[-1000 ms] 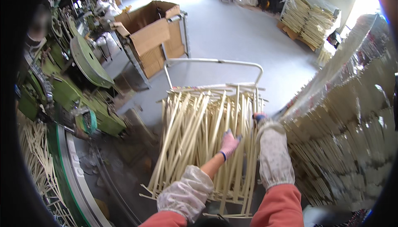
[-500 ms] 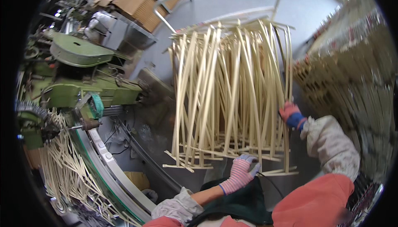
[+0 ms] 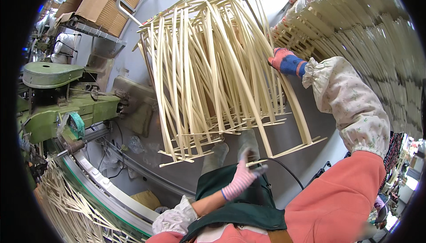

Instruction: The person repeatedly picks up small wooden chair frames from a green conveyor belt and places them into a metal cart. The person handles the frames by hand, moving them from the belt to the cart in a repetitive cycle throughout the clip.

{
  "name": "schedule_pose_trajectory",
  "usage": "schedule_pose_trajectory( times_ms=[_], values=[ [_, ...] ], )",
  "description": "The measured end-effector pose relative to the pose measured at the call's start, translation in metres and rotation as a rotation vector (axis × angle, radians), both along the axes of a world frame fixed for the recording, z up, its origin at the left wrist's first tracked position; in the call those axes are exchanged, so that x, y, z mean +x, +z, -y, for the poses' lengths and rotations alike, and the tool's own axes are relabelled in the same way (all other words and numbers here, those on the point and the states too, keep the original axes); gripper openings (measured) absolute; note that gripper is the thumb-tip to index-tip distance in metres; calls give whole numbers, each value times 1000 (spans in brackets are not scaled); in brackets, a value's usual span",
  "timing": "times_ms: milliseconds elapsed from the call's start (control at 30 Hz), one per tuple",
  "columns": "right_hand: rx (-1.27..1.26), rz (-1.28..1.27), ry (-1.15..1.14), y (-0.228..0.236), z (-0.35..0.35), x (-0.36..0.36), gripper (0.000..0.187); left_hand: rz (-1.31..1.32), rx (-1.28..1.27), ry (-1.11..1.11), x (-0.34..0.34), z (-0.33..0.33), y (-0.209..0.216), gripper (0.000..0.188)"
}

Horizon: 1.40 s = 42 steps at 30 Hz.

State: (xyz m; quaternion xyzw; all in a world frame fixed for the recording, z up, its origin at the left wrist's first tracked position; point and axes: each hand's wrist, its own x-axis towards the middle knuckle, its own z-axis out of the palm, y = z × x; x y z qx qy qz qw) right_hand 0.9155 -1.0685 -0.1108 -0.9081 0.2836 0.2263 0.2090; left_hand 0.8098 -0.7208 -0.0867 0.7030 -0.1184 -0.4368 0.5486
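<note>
A large stack of long, pale wooden strips lies in front of me, with short crosspieces at the near ends. My right hand, in a red and blue glove, is closed at the stack's right side, around the edge of a strip. My left hand, in a pink striped glove with grey fingertips, hovers over my dark green apron. Its thumb and fingers look spread, though slightly blurred, beside the near end of a crosspiece.
Green machinery stands at left, above a curved rail and a heap of thin strips. A metal tube handle rises behind the stack. Tall piles of pale slatted pieces line the right. A black cable curves near my apron.
My view has shifted, so the stack sits further up and left. My right hand has moved farther away along the stack's right side. The rightmost strips now lean outward at their near ends.
</note>
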Motion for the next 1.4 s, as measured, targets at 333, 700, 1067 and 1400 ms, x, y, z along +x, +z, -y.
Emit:
schedule_pose_trajectory(
  times_ms=[333,700,1067,1400],
  values=[
    [-131,21,37,-7,7,-24,39,21,-325,-612,-25,-63,6,32],
    [-216,326,-250,-92,-30,-5,37,312,368,24,127,22,-68,78],
    [-284,426,-152,-126,-2,42,50,842,611,-333,82,39,-68,92],
    [7,213,-391,-246,46,-10,51,571,305,1383,128,-141,-133,35]
  ],
)
